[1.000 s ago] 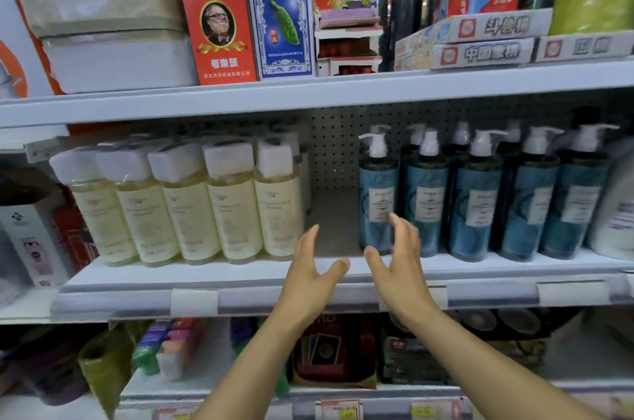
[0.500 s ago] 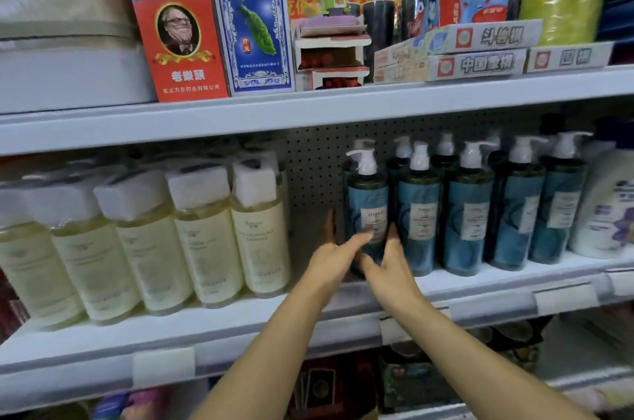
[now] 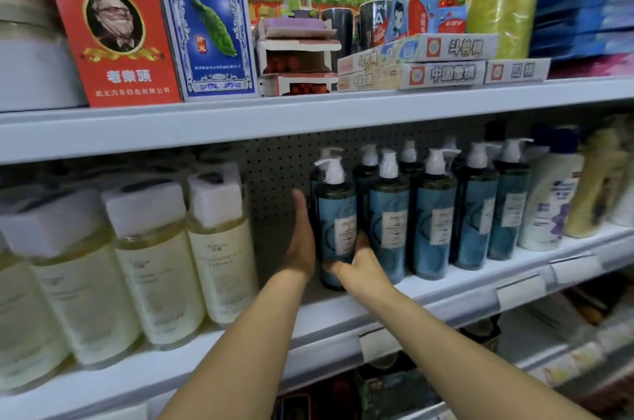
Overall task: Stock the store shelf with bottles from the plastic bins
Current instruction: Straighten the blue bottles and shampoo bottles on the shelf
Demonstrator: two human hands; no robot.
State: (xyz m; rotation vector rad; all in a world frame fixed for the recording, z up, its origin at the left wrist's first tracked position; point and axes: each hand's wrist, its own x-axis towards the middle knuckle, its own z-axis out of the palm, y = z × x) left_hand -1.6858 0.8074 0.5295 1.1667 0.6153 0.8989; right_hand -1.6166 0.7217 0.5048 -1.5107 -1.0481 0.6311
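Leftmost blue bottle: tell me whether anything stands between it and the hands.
Nothing visible does. The left hand lies against the left side of the leftmost blue bottle, and the right hand grips its lower right, fingers between it and the next blue bottle.

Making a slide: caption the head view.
On the shelf, the left hand braces and the right hand grips the leftmost blue pump bottle.

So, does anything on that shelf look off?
Only slightly: the leftmost blue pump bottle, between the left hand and right hand, has its spout pointing left, while the other blue bottles with clear spouts point right. Nothing looks spilled or tipped.
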